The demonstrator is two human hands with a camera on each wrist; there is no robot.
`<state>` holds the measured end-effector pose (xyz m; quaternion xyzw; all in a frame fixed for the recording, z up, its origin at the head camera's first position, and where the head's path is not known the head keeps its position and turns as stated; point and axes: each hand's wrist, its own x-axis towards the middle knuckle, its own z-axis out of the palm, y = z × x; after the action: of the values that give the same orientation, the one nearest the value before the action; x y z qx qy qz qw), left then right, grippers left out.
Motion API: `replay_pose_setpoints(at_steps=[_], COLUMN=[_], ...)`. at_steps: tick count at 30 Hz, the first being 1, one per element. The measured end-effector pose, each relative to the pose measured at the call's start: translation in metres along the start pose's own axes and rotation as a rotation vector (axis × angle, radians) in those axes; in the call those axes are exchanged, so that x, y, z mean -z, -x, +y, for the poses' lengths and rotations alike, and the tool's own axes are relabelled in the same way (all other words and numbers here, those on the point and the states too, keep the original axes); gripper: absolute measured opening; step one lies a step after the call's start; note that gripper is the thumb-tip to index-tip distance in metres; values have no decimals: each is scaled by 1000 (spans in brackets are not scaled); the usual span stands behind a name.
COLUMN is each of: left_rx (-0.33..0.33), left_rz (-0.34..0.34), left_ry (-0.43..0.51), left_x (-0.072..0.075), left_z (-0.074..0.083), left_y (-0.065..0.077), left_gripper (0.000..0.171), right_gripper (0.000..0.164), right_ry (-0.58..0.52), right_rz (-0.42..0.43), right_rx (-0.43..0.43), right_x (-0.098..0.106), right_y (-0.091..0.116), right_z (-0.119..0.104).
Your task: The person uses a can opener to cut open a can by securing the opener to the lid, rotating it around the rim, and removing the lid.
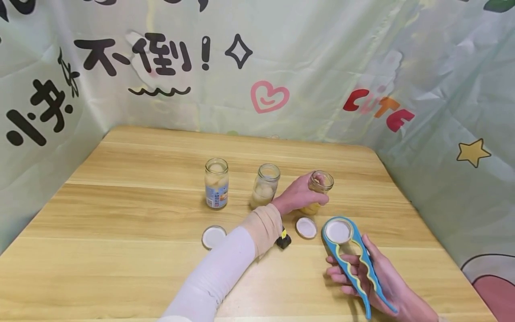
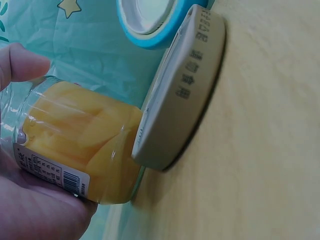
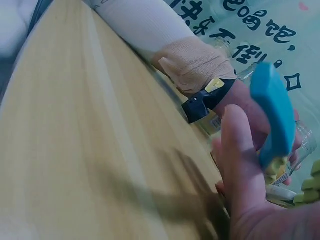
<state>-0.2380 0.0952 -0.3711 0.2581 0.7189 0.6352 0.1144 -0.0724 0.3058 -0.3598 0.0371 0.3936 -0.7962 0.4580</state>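
My left hand grips a glass jar of yellow fruit pieces around its upper part, and the jar's mouth has no lid on it. In the right hand lies a blue jar opener with yellow-green toothed inner edges, held between thumb and fingers. A white-lined lid sits inside the opener's round end. Close to the held jar, another lid lies on the table with its white inside up. In the left wrist view, that lid's rim carries printed characters.
Two more lidless jars, one with a blue label and one with pale contents, stand left of the left hand. A third lid lies on the wooden table, partly behind the left sleeve. A printed curtain encloses the back and sides.
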Motion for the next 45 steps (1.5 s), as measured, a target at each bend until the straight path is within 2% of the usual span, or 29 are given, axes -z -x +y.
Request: replay_pose_setpoints(at_steps=[8,16,23,34,41,45], left_rx=[-13,-19,-22,-35,-29,-28], left_rz=[-9,-15,-9,-16,-11,-7], left_ry=[12,17,20,20,13,13], left_x=[1,2,2,3,2,1], left_z=[-1,-2,-2,-4,-4,-3], left_y=[-1,0,0,0,1,2], left_gripper=[34,34,33,33,33,33], right_gripper=[92,96,100,100,97,92], right_ry=[-41,25,23,87,147,177], right_rz=[-79,-102,-116,-35,-41,3], right_rx=[35,18,16,-22,51,77], right_x=[1,0,0,-4,-4,-3], right_y=[2,2,2,4,8,10], right_z=[3,1,1,-2,-7,-10])
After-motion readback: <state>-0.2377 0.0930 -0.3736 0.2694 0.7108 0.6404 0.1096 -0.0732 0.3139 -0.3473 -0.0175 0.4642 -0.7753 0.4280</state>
